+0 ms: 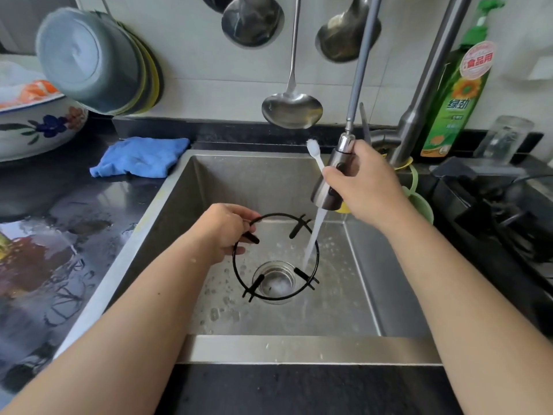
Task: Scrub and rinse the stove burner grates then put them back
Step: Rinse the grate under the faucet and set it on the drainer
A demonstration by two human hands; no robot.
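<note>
A black round burner grate (pixel 312 275) with short prongs hangs over the steel sink (pixel 299 345), above the drain. My left hand (pixel 223 230) grips its left rim and holds it tilted. My right hand (pixel 363 181) grips the pull-out faucet spray head (pixel 330 178) together with a white toothbrush (pixel 314 149), whose bristles point up. A stream of water (pixel 312 238) runs from the spray head onto the grate's right side and into the sink.
A blue cloth (pixel 139 157) lies on the wet black counter left of the sink. A flowered bowl (pixel 39 127) and stacked bowls stand at the back left. Ladles (pixel 291 109) hang on the wall. A green dish soap bottle (pixel 454 94) and the stove (pixel 493 211) are on the right.
</note>
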